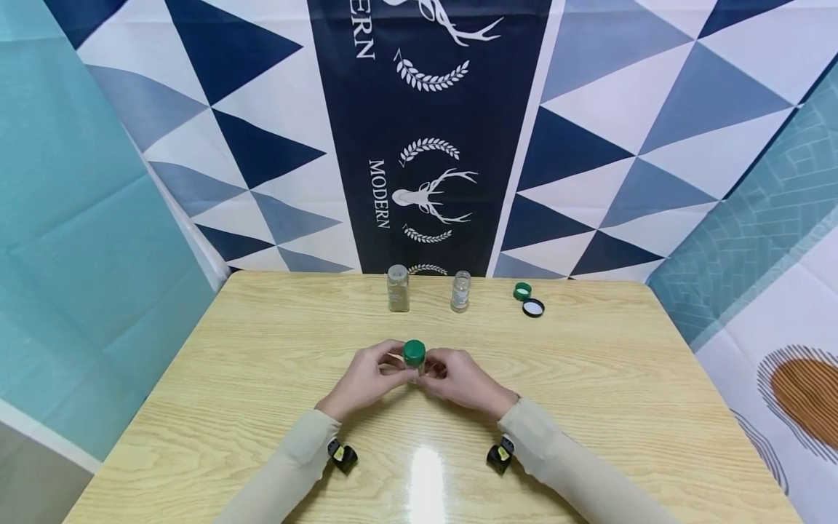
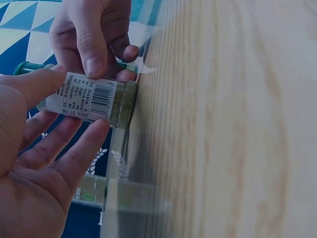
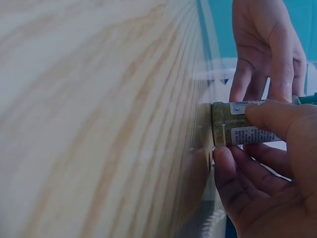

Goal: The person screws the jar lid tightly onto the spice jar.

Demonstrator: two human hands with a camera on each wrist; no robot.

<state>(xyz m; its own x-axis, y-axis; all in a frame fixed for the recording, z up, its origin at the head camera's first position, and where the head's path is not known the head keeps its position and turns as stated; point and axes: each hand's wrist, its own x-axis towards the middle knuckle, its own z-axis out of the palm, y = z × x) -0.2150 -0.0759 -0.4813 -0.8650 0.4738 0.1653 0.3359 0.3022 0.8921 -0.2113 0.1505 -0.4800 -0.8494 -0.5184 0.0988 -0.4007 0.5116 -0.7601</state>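
Observation:
Between both hands at mid-table stands a small upright spice jar with a green cap. A white barcode label wraps its side, and greenish-brown contents show through the clear base, which is right at the tabletop. My left hand holds the jar from the left, thumb on the near side and fingers around the far side. From the right, my right hand holds it too, its thumb lying along the label. Fingers hide part of the jar's body in every view.
Along the back edge stand a larger jar with grey-brown contents and a smaller clear glass jar. To their right, a green cap lies beside a black-rimmed lid. Patterned cloth hangs behind the wooden table.

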